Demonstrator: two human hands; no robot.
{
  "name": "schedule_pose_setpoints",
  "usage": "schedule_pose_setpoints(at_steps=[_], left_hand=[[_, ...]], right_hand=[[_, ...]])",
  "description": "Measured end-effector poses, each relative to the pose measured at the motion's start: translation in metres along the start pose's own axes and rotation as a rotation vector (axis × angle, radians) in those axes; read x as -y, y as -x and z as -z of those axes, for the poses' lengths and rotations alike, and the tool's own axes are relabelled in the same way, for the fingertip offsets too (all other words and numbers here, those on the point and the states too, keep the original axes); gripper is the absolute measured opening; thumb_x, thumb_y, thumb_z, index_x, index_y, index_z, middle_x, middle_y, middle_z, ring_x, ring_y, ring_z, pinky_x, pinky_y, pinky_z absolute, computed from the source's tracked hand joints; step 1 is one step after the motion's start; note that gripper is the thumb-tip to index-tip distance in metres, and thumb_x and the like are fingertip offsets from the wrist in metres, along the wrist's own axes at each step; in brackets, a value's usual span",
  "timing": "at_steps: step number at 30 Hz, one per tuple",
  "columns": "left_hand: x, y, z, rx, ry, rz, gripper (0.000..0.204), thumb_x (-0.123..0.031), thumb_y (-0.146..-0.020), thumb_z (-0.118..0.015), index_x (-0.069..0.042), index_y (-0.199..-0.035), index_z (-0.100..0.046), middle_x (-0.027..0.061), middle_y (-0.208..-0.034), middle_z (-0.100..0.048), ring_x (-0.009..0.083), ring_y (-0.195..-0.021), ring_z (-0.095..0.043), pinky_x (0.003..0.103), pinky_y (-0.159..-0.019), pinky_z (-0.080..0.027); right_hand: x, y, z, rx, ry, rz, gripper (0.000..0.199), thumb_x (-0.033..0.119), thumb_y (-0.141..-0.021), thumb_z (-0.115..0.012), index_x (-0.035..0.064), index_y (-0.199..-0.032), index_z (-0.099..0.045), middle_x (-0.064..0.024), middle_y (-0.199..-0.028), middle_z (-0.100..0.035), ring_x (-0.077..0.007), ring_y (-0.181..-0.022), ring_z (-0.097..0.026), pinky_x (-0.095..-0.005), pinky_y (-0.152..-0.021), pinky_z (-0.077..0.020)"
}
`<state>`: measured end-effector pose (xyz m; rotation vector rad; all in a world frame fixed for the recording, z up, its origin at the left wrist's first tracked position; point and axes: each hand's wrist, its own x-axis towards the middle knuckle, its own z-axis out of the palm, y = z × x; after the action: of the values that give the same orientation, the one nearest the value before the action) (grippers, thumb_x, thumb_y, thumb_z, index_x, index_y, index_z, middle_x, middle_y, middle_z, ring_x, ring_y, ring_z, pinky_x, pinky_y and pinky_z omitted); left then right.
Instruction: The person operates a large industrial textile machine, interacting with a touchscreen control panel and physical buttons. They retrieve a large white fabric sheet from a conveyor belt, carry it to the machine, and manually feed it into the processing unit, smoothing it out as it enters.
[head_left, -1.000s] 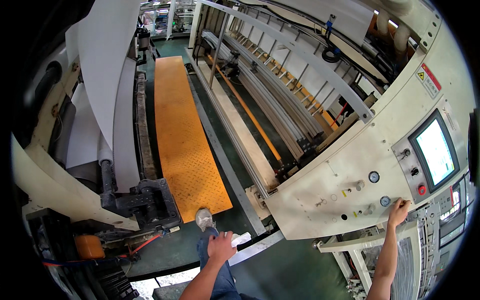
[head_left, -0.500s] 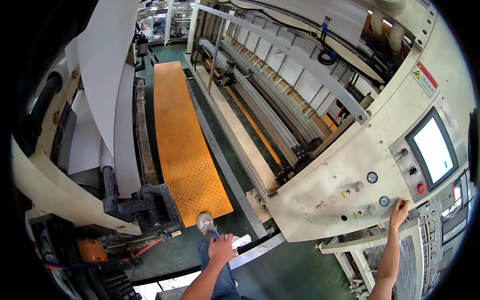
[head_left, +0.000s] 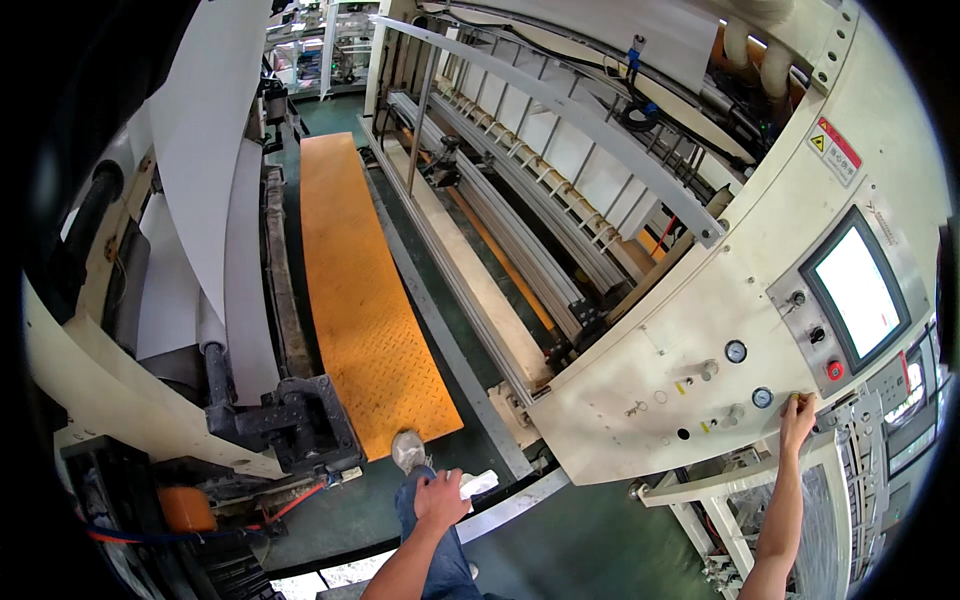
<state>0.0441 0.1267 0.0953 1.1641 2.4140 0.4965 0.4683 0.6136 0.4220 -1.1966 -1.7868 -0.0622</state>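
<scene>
Since a second ago the view has tilted slightly, so the cream control panel (head_left: 700,330) sits a little lower and nearer the middle; both hands have stayed where they were.

Head view, looking down from above: the left hand (head_left: 440,497) is low in the centre, closed in a fist around a small crumpled white cloth (head_left: 478,484), which sticks out to the right of the knuckles. It hangs above the person's blue trouser leg and grey shoe (head_left: 408,450), which stands on the dark green floor at the near end of a long orange tread-plate walkway (head_left: 360,300).

The right hand (head_left: 797,418) reaches up at the lower right, arm stretched, fingertips resting on the lower edge of the control panel, just beside a small round gauge (head_left: 762,397) and below a red button (head_left: 834,370). Whether its fingers pinch a knob or only press is too small to tell. A lit touch screen (head_left: 860,290) is set in the panel above it. To the left, wide white paper webs (head_left: 205,170) run over rollers.
</scene>
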Motion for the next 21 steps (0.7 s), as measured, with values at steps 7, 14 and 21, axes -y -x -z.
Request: schedule_pose_setpoints(at_steps=[7,14,21], left_hand=[[0.002,-0.001,0.002,0.039,-0.031,0.017,0.060,-0.040,-0.080,-0.073,-0.016,-0.132,-0.055,0.0117,-0.122,-0.064,0.0261,-0.116,-0.062,0.044,-0.103,-0.040],[0.007,-0.005,0.000,-0.005,-0.054,0.008,0.058,-0.041,-0.079,-0.074,-0.017,-0.130,-0.056,0.0116,-0.121,-0.065,0.0270,-0.111,-0.064,0.044,-0.103,-0.040],[0.007,-0.007,0.001,-0.066,-0.052,0.000,0.056,-0.040,-0.077,-0.076,-0.018,-0.125,-0.058,0.0109,-0.116,-0.066,0.0276,-0.107,-0.066,0.044,-0.099,-0.043]], right_hand=[[-0.003,0.002,-0.006,-0.094,0.206,0.015,0.026,0.028,-0.098,-0.060,0.0032,-0.091,-0.055,-0.0124,-0.071,-0.065,-0.0264,-0.060,-0.062,-0.0396,-0.060,-0.0474],[0.002,0.003,-0.012,-0.148,0.346,0.012,0.035,0.040,-0.097,-0.062,0.0064,-0.091,-0.054,-0.0154,-0.077,-0.068,-0.0387,-0.073,-0.067,-0.0483,-0.065,-0.0496],[0.015,0.005,-0.011,-0.157,0.448,0.051,0.035,0.039,-0.094,-0.066,0.0065,-0.094,-0.053,-0.0176,-0.081,-0.070,-0.0437,-0.078,-0.067,-0.0519,-0.066,-0.0496]])
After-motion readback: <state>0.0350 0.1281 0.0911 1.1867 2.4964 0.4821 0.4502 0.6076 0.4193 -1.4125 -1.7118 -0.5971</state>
